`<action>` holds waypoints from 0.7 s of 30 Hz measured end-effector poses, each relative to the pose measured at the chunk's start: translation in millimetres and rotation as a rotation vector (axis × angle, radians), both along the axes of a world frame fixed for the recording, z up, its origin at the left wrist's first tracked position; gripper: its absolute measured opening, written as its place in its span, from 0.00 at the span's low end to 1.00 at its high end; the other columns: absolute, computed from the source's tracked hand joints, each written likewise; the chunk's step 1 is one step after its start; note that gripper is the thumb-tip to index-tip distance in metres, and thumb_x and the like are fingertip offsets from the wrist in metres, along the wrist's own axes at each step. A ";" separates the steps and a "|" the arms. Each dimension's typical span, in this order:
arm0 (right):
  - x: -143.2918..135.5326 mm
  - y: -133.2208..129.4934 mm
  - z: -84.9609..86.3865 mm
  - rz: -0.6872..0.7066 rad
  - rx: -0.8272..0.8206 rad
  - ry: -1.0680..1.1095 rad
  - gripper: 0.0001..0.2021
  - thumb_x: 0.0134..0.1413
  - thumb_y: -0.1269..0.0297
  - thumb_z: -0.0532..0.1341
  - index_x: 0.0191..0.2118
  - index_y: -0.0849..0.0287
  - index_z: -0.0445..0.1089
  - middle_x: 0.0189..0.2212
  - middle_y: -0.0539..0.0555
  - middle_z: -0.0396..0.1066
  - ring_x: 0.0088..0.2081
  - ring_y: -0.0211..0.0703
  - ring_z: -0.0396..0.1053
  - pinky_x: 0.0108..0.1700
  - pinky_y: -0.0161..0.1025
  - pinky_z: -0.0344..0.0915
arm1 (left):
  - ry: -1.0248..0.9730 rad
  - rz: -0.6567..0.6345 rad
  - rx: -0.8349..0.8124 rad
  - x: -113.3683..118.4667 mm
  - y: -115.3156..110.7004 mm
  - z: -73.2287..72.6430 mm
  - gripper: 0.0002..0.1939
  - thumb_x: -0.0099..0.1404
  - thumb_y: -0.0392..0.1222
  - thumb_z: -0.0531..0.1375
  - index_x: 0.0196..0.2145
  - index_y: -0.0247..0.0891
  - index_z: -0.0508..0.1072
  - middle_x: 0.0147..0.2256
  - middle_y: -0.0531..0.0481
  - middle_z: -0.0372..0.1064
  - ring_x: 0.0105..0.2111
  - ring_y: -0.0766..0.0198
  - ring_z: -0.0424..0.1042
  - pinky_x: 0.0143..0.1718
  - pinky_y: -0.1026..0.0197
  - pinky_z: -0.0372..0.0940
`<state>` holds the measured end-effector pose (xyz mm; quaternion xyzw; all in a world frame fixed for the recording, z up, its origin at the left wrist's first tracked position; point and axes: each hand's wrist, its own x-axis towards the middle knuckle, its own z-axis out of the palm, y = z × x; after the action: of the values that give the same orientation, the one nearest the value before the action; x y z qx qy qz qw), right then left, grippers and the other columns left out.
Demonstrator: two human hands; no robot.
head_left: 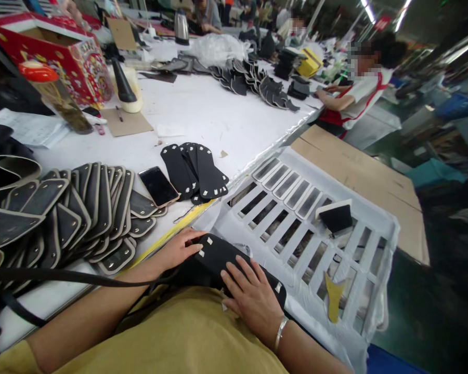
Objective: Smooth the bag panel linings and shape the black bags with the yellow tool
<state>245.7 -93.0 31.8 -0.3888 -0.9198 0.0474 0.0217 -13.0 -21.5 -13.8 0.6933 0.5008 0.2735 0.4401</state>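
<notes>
**Black Piece Pinned Flat Under Both Hands**

Nearest the camera, a black leather piece (pixel 214 257) with small white tabs is pressed down at the table's edge, partly over the white slatted crate (pixel 359 244). The left hand (pixel 178 249) is laid on its left end, fingers held close together and pointing right, their tips resting on the piece beside two white tabs. The right hand (pixel 253 298) is spread flat across the right half, fingers slightly fanned, palm down; a silver bracelet (pixel 281 332) is seen at the wrist. The piece is covered, not pinched: it lies under the fingers of both hands, its middle showing between them.

Just beyond, on the crate's slats, a small black pad (pixel 337 217) and a tan cut-out (pixel 334 296) are seen. To the left, a fanned heap of dark edged panels (pixel 74 208) is spread over the white table (pixel 203 114), with a phone (pixel 158 186) lying face up against it. A short stack of black tabbed pieces (pixel 197 171) sits just past the phone.

Further off, a red printed box (pixel 62 52) and more dark piles (pixel 253 78) are made out, and a seated person (pixel 359 93) is at work at the far edge.
</notes>
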 end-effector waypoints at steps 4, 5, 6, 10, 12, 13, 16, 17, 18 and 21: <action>31.1 -21.3 0.3 -0.057 0.042 -0.032 0.24 0.56 0.47 0.55 0.56 0.51 0.62 0.58 0.51 0.59 0.62 0.53 0.48 0.62 0.53 0.41 | -0.013 0.008 -0.046 3.4 -1.4 2.0 0.20 0.62 0.45 0.55 0.51 0.40 0.69 0.47 0.46 0.67 0.46 0.57 0.66 0.49 0.56 0.62; 39.0 -27.1 2.2 -0.083 0.039 -0.040 0.24 0.56 0.47 0.56 0.56 0.51 0.62 0.58 0.51 0.59 0.62 0.53 0.48 0.61 0.53 0.41 | -0.007 0.004 -0.062 3.4 -1.5 2.5 0.20 0.61 0.46 0.55 0.51 0.40 0.69 0.47 0.46 0.67 0.46 0.57 0.66 0.49 0.56 0.62; 46.3 -32.4 4.8 -0.113 0.027 -0.047 0.24 0.56 0.47 0.56 0.56 0.50 0.62 0.58 0.51 0.59 0.62 0.53 0.48 0.61 0.53 0.42 | 0.005 -0.005 -0.075 2.9 -1.2 3.0 0.20 0.61 0.46 0.55 0.51 0.40 0.69 0.48 0.46 0.67 0.47 0.56 0.66 0.50 0.55 0.62; 64.1 -39.0 19.2 -0.238 -0.094 -0.014 0.21 0.54 0.48 0.58 0.53 0.47 0.65 0.57 0.52 0.61 0.60 0.55 0.52 0.60 0.56 0.45 | 0.093 -0.070 -0.055 1.3 5.0 6.9 0.21 0.61 0.48 0.55 0.51 0.40 0.68 0.51 0.47 0.65 0.52 0.55 0.63 0.56 0.54 0.55; 62.6 -29.4 24.4 -0.331 -0.152 0.050 0.19 0.57 0.51 0.57 0.53 0.49 0.65 0.55 0.54 0.63 0.57 0.52 0.57 0.60 0.55 0.46 | 0.150 -0.088 -0.020 6.0 10.6 12.0 0.23 0.61 0.50 0.55 0.52 0.38 0.67 0.53 0.46 0.63 0.54 0.54 0.61 0.58 0.54 0.53; 59.0 -21.4 25.7 -0.396 -0.166 0.084 0.19 0.58 0.53 0.56 0.54 0.52 0.64 0.54 0.55 0.64 0.56 0.50 0.59 0.60 0.54 0.46 | 0.179 -0.093 -0.007 10.6 13.6 15.3 0.25 0.60 0.52 0.56 0.52 0.38 0.67 0.54 0.45 0.63 0.54 0.54 0.61 0.58 0.54 0.52; 40.6 11.6 23.0 -0.538 -0.231 0.138 0.21 0.58 0.55 0.55 0.55 0.59 0.63 0.49 0.58 0.69 0.50 0.49 0.65 0.56 0.49 0.54 | 0.241 -0.173 0.019 31.3 22.7 25.2 0.27 0.58 0.54 0.59 0.52 0.38 0.68 0.53 0.45 0.64 0.52 0.53 0.63 0.56 0.56 0.55; 33.5 24.0 20.4 -0.538 -0.280 0.138 0.21 0.58 0.53 0.54 0.53 0.59 0.65 0.46 0.58 0.71 0.47 0.49 0.67 0.53 0.47 0.58 | 0.245 -0.227 0.023 38.7 25.6 27.2 0.25 0.57 0.53 0.60 0.50 0.39 0.70 0.51 0.46 0.66 0.51 0.54 0.64 0.55 0.57 0.56; 26.8 36.1 17.2 -0.515 -0.344 0.137 0.20 0.58 0.51 0.54 0.50 0.58 0.68 0.43 0.57 0.72 0.44 0.49 0.68 0.49 0.45 0.61 | 0.237 -0.276 0.023 45.2 28.2 28.2 0.23 0.57 0.52 0.60 0.48 0.39 0.72 0.49 0.47 0.68 0.49 0.55 0.66 0.53 0.59 0.58; 14.0 66.3 7.0 -0.403 -0.550 0.146 0.19 0.58 0.49 0.52 0.45 0.54 0.72 0.39 0.54 0.74 0.40 0.47 0.70 0.41 0.39 0.63 | 0.184 -0.351 -0.014 56.6 34.3 25.3 0.16 0.58 0.49 0.60 0.42 0.40 0.75 0.41 0.49 0.71 0.43 0.60 0.69 0.48 0.62 0.61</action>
<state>259.7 -26.7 38.8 -0.5497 -0.7733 0.3159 -0.0093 43.6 12.9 11.5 0.7891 0.4120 0.1247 0.4382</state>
